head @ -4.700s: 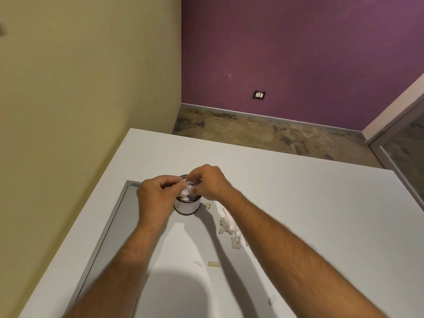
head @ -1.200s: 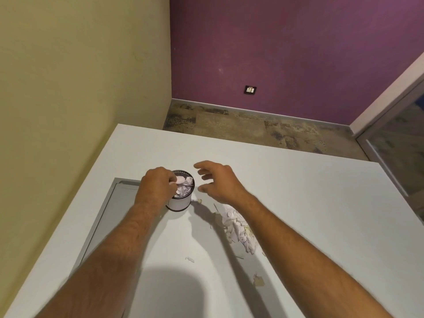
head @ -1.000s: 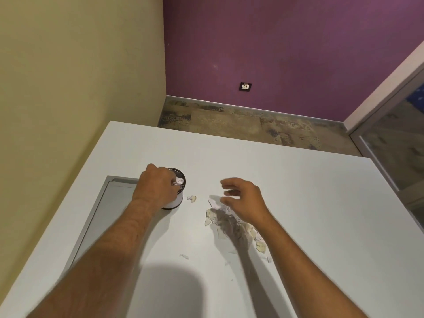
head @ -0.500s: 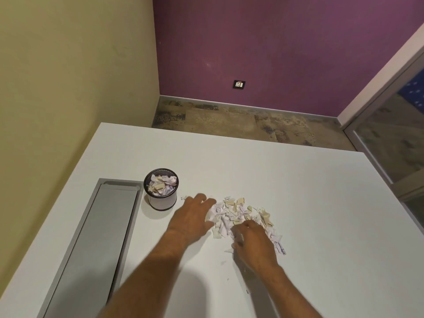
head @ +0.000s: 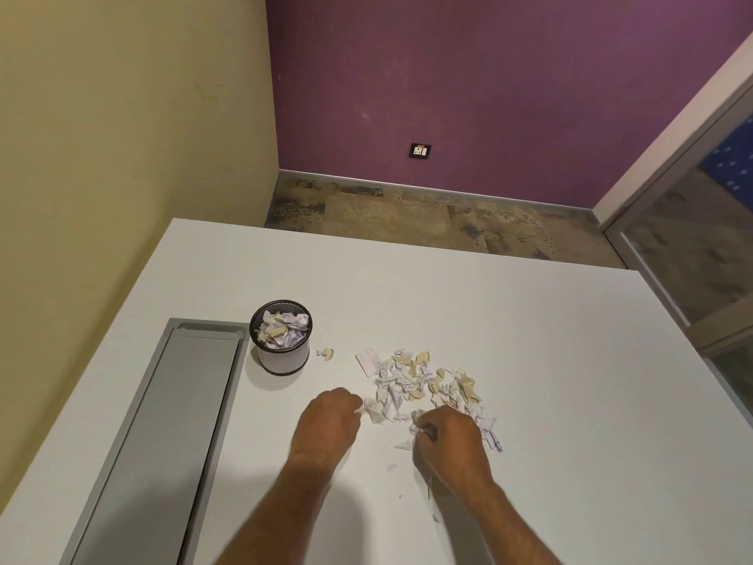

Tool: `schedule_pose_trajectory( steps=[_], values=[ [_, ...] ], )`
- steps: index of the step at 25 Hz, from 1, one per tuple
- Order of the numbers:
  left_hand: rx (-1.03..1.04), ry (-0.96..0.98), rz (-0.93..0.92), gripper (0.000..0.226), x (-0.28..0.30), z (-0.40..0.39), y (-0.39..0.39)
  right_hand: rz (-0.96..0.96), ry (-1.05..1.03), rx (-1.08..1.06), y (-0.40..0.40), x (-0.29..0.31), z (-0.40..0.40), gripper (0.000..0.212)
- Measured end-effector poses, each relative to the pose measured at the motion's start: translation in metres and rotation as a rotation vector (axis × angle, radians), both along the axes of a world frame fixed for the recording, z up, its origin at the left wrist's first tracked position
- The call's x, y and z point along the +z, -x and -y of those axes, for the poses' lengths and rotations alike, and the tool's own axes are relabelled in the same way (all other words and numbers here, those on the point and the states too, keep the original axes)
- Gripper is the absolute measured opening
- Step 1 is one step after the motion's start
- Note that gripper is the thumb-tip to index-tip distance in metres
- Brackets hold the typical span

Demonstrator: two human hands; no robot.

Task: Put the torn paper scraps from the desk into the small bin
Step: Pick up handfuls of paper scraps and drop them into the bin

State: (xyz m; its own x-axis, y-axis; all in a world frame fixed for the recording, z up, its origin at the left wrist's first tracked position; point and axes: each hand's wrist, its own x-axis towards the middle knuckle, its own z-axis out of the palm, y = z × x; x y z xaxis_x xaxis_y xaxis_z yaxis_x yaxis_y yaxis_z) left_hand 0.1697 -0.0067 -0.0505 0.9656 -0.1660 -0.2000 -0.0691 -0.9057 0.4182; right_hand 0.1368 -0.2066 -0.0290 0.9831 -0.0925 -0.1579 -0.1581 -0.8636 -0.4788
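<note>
My small round black mesh bin (head: 280, 338) is nearly full; my left hand (head: 328, 418) and right hand (head: 446, 436) close on white and tan torn paper scraps (head: 419, 381), most still on the white desk (head: 550, 360).

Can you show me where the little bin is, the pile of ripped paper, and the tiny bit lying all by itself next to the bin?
small bin (head: 284, 358): head view, white outer wall.
paper pile (head: 411, 381): head view, middle of heap.
lone scrap (head: 326, 353): head view, its centre.

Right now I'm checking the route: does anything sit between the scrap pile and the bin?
Nothing blocks it. Between the scrap pile and the small bin lies bare desk, with only a stray scrap.
</note>
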Motion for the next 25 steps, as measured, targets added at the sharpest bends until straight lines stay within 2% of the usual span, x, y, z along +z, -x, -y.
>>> schedule_pose_trajectory(
  steps=[4, 8, 11, 13, 16, 18, 23, 25],
  values=[
    [0.128, 0.145, 0.000, 0.018, 0.004, -0.005, 0.015, 0.033, -0.249, -0.261, 0.000, 0.008, 0.010, 0.020],
    [0.314, 0.397, -0.053, 0.013, 0.006, -0.011, 0.031, -0.021, -0.715, -0.541, -0.008, 0.032, 0.015, 0.020],
    [0.357, 0.495, -0.026, 0.015, 0.010, -0.016, 0.041, -0.056, -1.003, -0.525, -0.022, 0.060, 0.003, 0.017],
    [0.365, 0.538, -0.002, 0.013, 0.015, -0.020, 0.044, -0.068, -1.060, -0.416, -0.040, 0.079, -0.019, 0.017],
    [0.411, 0.583, 0.049, 0.006, 0.025, -0.029, 0.044, -0.055, -1.038, -0.215, -0.074, 0.102, -0.068, 0.016],
    [0.467, 0.624, 0.062, 0.009, 0.033, -0.035, 0.042, -0.023, -0.915, -0.080, -0.097, 0.111, -0.103, 0.018],
    [0.598, 0.696, 0.153, 0.019, 0.059, -0.056, 0.029, 0.093, -0.268, 0.355, -0.137, 0.108, -0.168, 0.019],
    [0.646, 0.723, 0.189, 0.021, 0.069, -0.069, 0.020, 0.070, -0.084, 0.436, -0.142, 0.103, -0.182, 0.022]
  ],
)
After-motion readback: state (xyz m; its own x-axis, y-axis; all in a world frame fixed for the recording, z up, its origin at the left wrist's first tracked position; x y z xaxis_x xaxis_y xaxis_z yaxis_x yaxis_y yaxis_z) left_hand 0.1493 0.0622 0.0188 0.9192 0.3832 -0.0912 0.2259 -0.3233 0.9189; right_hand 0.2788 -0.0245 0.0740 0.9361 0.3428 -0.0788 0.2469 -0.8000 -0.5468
